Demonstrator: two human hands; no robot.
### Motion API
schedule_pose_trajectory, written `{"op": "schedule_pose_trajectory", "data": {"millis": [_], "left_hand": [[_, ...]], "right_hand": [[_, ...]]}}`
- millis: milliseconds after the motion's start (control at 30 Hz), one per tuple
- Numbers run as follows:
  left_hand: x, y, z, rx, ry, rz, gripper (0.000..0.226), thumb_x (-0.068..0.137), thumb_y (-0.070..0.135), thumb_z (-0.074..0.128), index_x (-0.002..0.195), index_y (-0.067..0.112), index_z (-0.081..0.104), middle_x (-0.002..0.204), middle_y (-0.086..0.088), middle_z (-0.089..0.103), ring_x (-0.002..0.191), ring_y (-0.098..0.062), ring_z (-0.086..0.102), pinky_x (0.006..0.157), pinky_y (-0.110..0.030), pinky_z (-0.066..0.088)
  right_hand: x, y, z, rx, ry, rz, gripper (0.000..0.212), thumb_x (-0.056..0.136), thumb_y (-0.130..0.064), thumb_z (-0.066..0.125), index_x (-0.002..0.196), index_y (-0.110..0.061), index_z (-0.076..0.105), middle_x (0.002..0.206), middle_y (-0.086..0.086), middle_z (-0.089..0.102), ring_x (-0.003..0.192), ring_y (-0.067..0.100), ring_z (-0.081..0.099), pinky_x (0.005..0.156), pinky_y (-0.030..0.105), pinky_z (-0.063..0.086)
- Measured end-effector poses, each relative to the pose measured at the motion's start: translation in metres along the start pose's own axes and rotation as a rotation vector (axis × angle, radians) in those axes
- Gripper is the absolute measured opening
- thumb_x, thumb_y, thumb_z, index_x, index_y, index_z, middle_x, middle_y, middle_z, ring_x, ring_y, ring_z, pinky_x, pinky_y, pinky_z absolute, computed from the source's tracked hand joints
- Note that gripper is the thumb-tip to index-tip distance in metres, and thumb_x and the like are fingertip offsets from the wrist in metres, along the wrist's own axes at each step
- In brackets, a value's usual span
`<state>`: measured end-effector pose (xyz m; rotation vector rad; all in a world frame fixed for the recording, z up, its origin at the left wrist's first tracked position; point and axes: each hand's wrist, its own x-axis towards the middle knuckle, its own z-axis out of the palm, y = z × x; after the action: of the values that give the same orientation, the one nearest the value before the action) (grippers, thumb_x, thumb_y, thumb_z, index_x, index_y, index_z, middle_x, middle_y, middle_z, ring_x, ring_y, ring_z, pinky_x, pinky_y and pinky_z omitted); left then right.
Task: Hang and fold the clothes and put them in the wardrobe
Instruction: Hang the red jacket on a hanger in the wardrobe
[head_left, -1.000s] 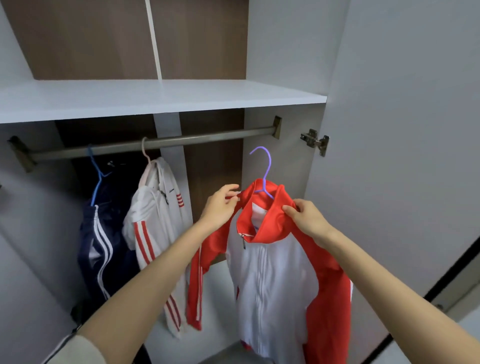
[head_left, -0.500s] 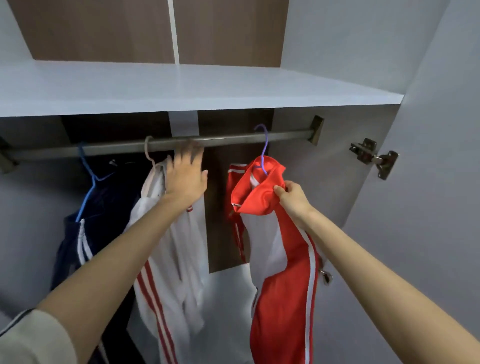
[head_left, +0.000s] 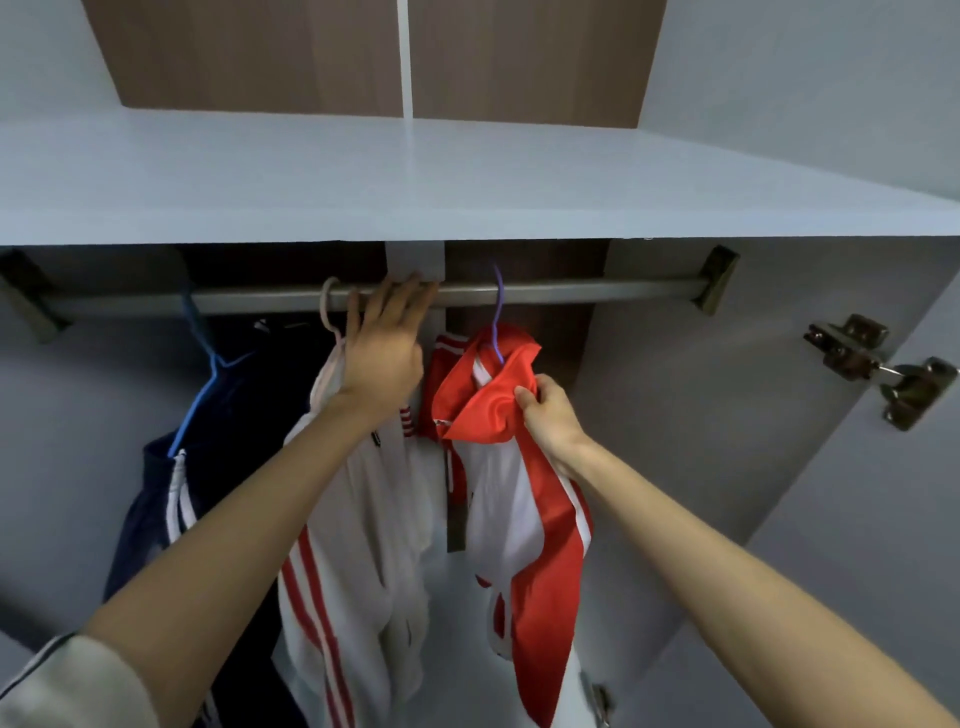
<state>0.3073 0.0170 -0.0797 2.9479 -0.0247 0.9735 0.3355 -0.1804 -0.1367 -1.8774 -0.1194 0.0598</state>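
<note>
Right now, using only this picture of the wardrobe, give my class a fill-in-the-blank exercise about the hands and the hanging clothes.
The hanger carrying the red and white jacket is coloured ____. The right hand grips that jacket's ____ fabric. The left hand reaches up to the metal ____. Altogether, ____ hangers hook over it.
Missing words: purple, red, rail, three.

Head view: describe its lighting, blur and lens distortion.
In the head view, light is soft and even, with no glare; deep shadow sits under the shelf behind the rail; the wide lens swells both forearms toward the lower corners; fingertips of the left hand look slightly smeared; the red jacket is sharp.
</note>
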Motion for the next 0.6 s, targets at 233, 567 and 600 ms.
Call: {"op": "schedule_pose_trajectory", "data": {"millis": [233, 567, 600], "left_hand": [[-0.001, -0.006, -0.004, -0.016, -0.019, 0.024, 0.072, 0.082, 0.004, 0.046, 0.151, 0.017, 0.030, 0.157, -0.002, 0.028, 0.147, -0.024, 0.019, 0.119, -0.046, 0.005], [-0.023, 0.003, -0.025, -0.023, -0.128, 0.005, 0.068, 0.091, 0.018, 0.048, 0.153, 0.019, 0.020, 0.160, -0.002, 0.019, 0.147, -0.020, 0.015, 0.117, -0.048, 0.014], [-0.029, 0.004, -0.028, -0.051, -0.129, -0.006, 0.066, 0.092, 0.018, 0.048, 0.153, 0.019, 0.022, 0.158, -0.001, 0.022, 0.146, -0.019, 0.018, 0.117, -0.047, 0.014]], "right_hand": [[-0.003, 0.005, 0.016, 0.056, -0.095, -0.006, 0.008, 0.101, -0.020, 0.046, 0.097, -0.025, 0.051, 0.098, -0.001, 0.063, 0.099, 0.020, 0.062, 0.089, 0.034, 0.050], [-0.022, -0.001, 0.004, -0.085, -0.155, 0.045, 0.013, 0.092, -0.027, 0.063, 0.092, -0.022, 0.050, 0.095, 0.006, 0.066, 0.086, 0.020, 0.067, 0.073, 0.032, 0.055], [-0.027, -0.003, 0.001, -0.100, -0.152, 0.043, 0.012, 0.093, -0.025, 0.062, 0.095, -0.022, 0.051, 0.095, 0.006, 0.066, 0.087, 0.021, 0.067, 0.077, 0.034, 0.057]]}}
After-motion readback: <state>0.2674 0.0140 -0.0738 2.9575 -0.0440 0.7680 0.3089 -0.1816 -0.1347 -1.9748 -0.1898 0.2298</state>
